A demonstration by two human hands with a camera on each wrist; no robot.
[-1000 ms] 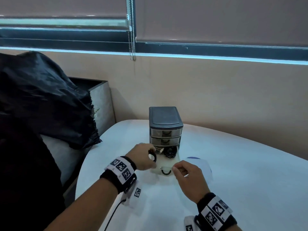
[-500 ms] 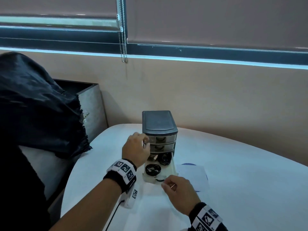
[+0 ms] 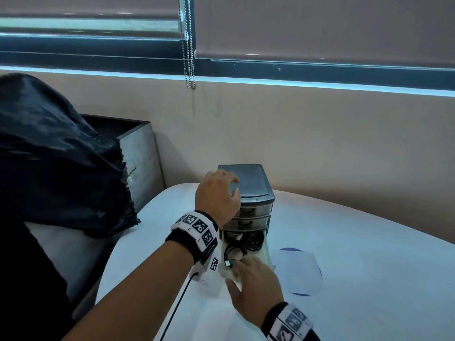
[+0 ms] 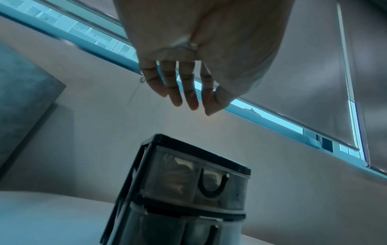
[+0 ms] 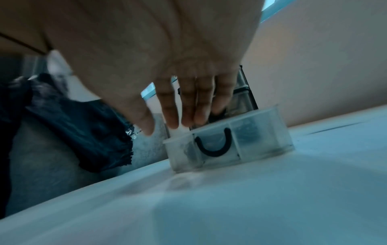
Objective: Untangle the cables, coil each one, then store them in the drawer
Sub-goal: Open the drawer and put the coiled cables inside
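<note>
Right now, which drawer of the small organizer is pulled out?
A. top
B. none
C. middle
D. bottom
D: the bottom drawer sticks out with black cables coiled inside, and the right hand is at its front; the two drawers above sit flush.

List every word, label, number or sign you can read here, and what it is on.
No readable text.
Left wristband: black-and-white square marker patterns and tiny characters, too small to read.
Right wristband: similar markers, blurred.
Drawer unit and open drawer: no label visible.
</note>
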